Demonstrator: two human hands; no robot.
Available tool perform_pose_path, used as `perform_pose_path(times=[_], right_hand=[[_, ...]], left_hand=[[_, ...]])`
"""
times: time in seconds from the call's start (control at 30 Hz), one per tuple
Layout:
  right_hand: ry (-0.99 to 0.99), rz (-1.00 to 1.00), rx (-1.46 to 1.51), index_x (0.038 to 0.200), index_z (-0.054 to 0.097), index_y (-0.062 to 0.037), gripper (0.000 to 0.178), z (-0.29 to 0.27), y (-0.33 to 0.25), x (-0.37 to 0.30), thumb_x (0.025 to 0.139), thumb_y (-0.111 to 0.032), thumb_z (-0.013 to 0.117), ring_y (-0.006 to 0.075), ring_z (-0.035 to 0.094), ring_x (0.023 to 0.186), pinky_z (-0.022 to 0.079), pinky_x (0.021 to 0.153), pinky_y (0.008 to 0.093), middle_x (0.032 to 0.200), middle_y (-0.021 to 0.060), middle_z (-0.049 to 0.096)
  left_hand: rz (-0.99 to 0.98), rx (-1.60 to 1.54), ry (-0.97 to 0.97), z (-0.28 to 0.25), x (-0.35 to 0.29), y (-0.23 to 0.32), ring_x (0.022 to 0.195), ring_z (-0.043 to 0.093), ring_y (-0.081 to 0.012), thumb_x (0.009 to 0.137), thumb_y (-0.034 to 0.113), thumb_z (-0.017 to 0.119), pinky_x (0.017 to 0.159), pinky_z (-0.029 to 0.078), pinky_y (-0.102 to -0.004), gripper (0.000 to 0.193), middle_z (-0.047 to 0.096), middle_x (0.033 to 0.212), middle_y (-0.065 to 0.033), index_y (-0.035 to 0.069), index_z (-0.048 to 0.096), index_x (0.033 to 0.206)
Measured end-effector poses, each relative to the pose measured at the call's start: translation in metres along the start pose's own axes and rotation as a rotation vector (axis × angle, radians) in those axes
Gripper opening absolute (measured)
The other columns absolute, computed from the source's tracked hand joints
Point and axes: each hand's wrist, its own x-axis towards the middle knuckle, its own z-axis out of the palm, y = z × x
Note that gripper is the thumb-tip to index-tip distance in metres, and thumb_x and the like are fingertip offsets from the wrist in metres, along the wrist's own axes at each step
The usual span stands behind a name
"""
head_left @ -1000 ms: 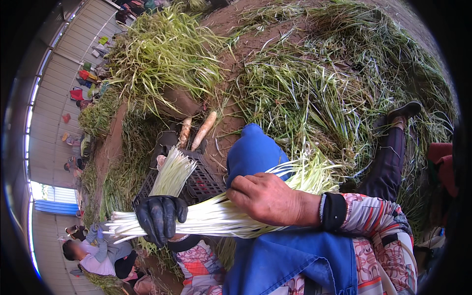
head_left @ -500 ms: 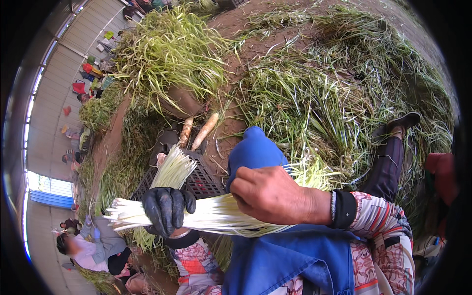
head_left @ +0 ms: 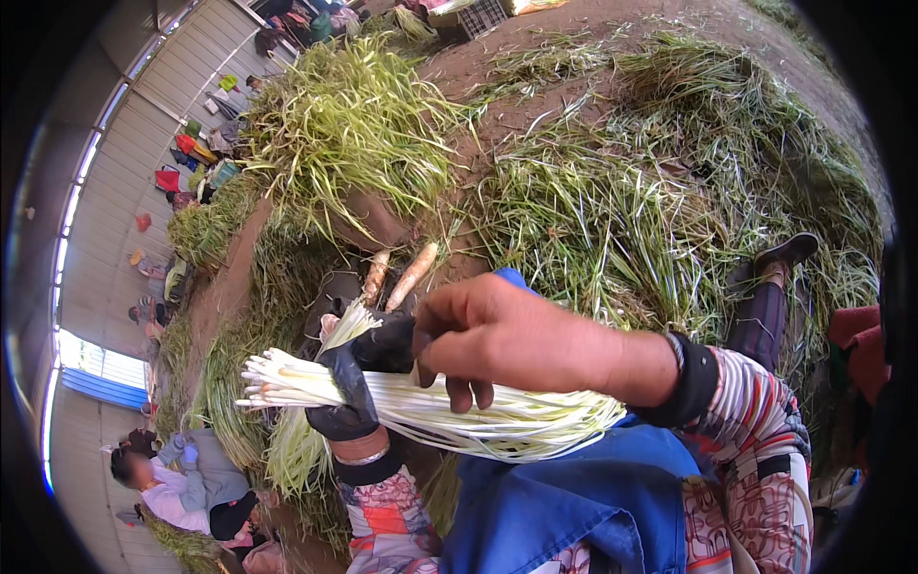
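Observation:
A bundle of blanched chives [head_left: 497, 407], long and thin with white stalk ends to the left, lies across above my lap. My left hand [head_left: 346, 387], in a black glove, is closed round it near the white ends. My bare right hand [head_left: 512, 340] is over the middle of the bundle, its fingers curled in toward the thumb. Whether it pinches a loose leaf there, I cannot make out. More pale chives [head_left: 349, 323] stick up behind the glove. A blue apron [head_left: 574, 497] covers my lap below the bundle.
Two pale, thick stake-like pieces [head_left: 413, 275] stand beyond my left hand. A leafy pile [head_left: 354, 124] rises behind them, and cut green leaves [head_left: 612, 210] cover the ground to the right. At the far left another person [head_left: 182, 488] sits by a wall.
My right hand has lifted and shifted slightly up off the bundle, its fingers less tightly closed. The left glove has turned and moved right and up, tilting the bundle's white ends upward.

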Motion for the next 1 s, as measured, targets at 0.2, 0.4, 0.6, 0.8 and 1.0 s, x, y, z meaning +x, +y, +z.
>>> perform_pose_path(times=[0.2,0.4,0.6,0.8,1.0], right_hand=[[0.081,0.092,0.172,0.097,0.057,0.0055,0.017,-0.019,-0.012,-0.008,0.087,-0.009,0.055,0.0167,0.063,0.064,0.052,0.055,0.0289,0.085,0.0112,0.064],[0.061,0.05,0.366,0.095,0.056,0.0017,0.012,-0.019,-0.017,-0.014,0.089,-0.009,0.056,0.0157,0.062,0.062,0.052,0.054,0.0276,0.082,0.0105,0.063],[0.079,-0.182,0.553,0.088,0.054,0.0006,0.011,-0.037,-0.038,-0.034,0.093,-0.009,0.049,0.0162,0.062,0.06,0.052,0.055,0.0286,0.082,0.0117,0.064],[0.108,-0.316,0.585,0.099,0.054,0.0037,0.016,-0.072,-0.04,-0.076,0.094,-0.011,0.05,0.0196,0.064,0.067,0.055,0.062,0.0319,0.091,0.0167,0.061],[0.209,-0.316,0.59,0.101,0.054,0.0029,0.015,-0.082,-0.03,-0.116,0.094,-0.01,0.049,0.018,0.062,0.065,0.054,0.062,0.0318,0.09,0.0154,0.06]], left_hand=[[-0.062,-0.022,0.337,0.034,0.011,0.006,0.054,0.057,-0.0191,0.082,0.054,0.063,0.054,0.049,-0.025,0.066,0.06,0.077,-0.0206,-0.011,0.053,0.086],[-0.075,0.069,0.256,0.048,0.022,0.021,0.053,0.053,-0.0154,0.067,0.049,0.083,0.051,0.045,-0.0248,0.055,0.054,0.061,-0.0068,0.005,0.05,0.074],[-0.115,-0.261,0.058,0.05,0.032,0.008,0.068,0.06,-0.0226,0.069,0.026,0.076,0.074,0.049,-0.0392,0.051,0.062,0.083,-0.0154,-0.003,0.056,0.106],[-0.275,-0.249,-0.088,0.052,0.038,0.005,0.059,0.048,-0.0153,0.067,0.031,0.064,0.073,0.037,-0.0338,0.044,0.049,0.064,-0.0032,-0.002,0.055,0.096],[-0.295,-0.212,-0.113,0.076,0.053,0.004,0.056,0.054,-0.0209,0.065,0.026,0.069,0.073,0.042,-0.0396,0.036,0.055,0.061,-0.0083,-0.002,0.06,0.086]])
